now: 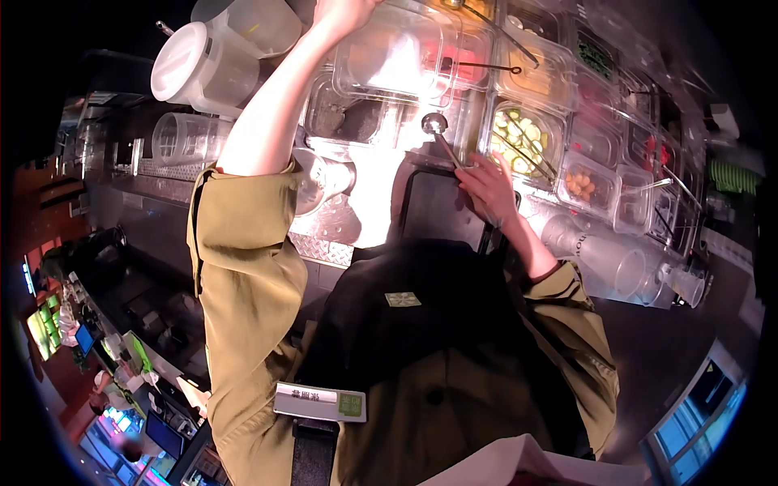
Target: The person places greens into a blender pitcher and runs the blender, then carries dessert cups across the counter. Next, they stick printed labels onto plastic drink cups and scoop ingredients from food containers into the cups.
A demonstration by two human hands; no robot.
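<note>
My right hand [489, 190] is closed around the thin handle of a metal ladle [436, 125]. The ladle's small round bowl points away from me, above a pale, glare-lit area. Close to that hand, on its right, a clear container of sliced green fruit [523, 142] has tongs lying across it. A dark tray [433, 202] sits below the ladle, near my apron. My left hand [344, 12] reaches to the top edge of the view beside a clear lidded container [393, 61]; its fingers are cut off by the frame.
White plastic tubs [182, 65] stand at the upper left, with a clear pitcher [182, 138] below them. Several food containers fill the right side, one with orange balls [580, 185]. Stacked clear cups [604, 259] lie on their side at the lower right.
</note>
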